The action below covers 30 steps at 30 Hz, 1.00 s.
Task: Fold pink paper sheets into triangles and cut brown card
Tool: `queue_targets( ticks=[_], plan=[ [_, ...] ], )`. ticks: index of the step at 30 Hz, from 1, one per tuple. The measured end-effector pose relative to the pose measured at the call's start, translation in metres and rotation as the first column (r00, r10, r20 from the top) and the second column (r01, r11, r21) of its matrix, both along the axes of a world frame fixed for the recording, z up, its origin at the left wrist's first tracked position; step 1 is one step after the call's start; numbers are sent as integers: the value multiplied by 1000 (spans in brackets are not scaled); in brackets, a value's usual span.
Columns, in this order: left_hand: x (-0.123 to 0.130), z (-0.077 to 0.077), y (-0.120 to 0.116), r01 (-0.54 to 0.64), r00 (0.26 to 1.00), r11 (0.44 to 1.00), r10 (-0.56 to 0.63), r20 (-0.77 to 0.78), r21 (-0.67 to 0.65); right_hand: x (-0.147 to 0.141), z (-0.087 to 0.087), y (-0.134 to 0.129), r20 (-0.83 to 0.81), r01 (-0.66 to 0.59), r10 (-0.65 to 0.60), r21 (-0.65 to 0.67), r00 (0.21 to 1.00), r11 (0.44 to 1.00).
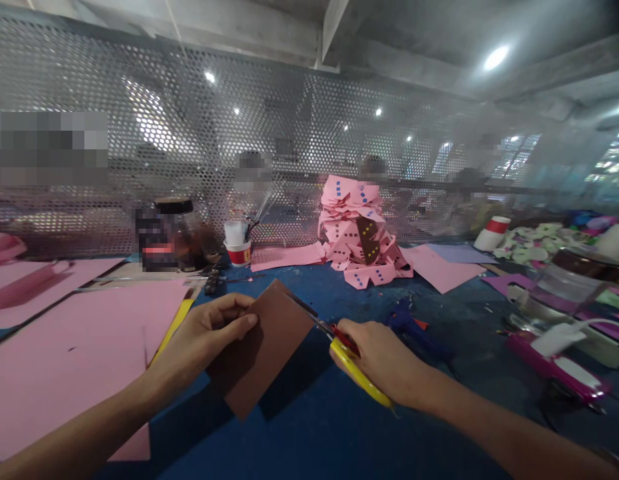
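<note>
My left hand [224, 333] pinches the left edge of a brown rectangular sheet of card [269, 347], thumb on its near face. The card is held tilted above the blue tabletop and casts a shadow there. In my right hand [372, 353] is a pair of scissors [357, 373] with yellow and red handles, the fingers wrapped round them. Their blades point up and left along the card's upper right edge. Whether the blades are closed on the card I cannot tell.
Large pink sheets [79, 360] lie at the left. Behind stands a tall pile of folded pink paper pieces [349, 233], beside a paper cup of tools [238, 252]. At the right are a blue glue gun [414, 327], a magenta power strip [557, 370] and a clear jar [564, 280].
</note>
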<state>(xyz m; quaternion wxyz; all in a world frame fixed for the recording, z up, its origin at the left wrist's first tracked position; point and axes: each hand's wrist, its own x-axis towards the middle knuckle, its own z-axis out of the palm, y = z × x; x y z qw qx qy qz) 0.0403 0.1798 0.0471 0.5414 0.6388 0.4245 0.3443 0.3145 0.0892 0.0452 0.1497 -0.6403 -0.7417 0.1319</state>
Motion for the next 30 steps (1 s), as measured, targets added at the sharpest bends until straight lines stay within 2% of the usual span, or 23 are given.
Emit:
queue_targets(
  ticks=[30],
  plan=[
    [1, 1, -3, 14, 1000, 1000, -14, -6, -19, 2, -1, 1, -2, 5, -5, -4, 1000, 1000]
  ],
)
